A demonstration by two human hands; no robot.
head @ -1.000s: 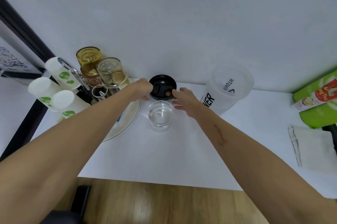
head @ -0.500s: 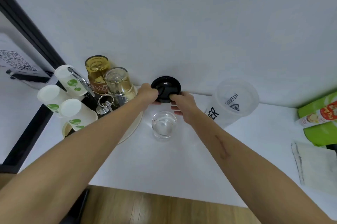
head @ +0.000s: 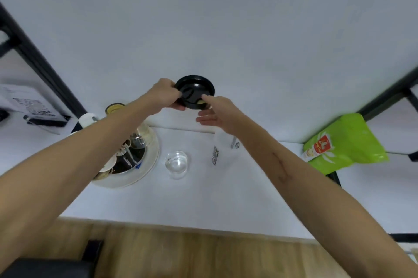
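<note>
A round black lid (head: 195, 91) with a small yellow spot near its lower edge is held up in front of the white wall, well above the table. My left hand (head: 166, 94) grips its left rim. My right hand (head: 214, 112) is beside its lower right edge, one fingertip touching the lid near the yellow spot, the other fingers straight and spread. Below on the white table (head: 203, 198) stands a small clear glass (head: 176, 163) with some water. A translucent shaker cup (head: 222, 153) with black lettering stands to its right, partly hidden by my right forearm.
A white round tray (head: 144, 171) at the left carries glasses, white cups and an amber bottle (head: 115, 108), partly hidden by my left arm. A green packet (head: 343, 144) leans at the right. Black frame bars stand at both sides. Wooden floor lies below the table's front edge.
Both hands have lifted the black lid from just above the table up in front of the wall. The view has tilted, so the table objects sit lower in the frame.
</note>
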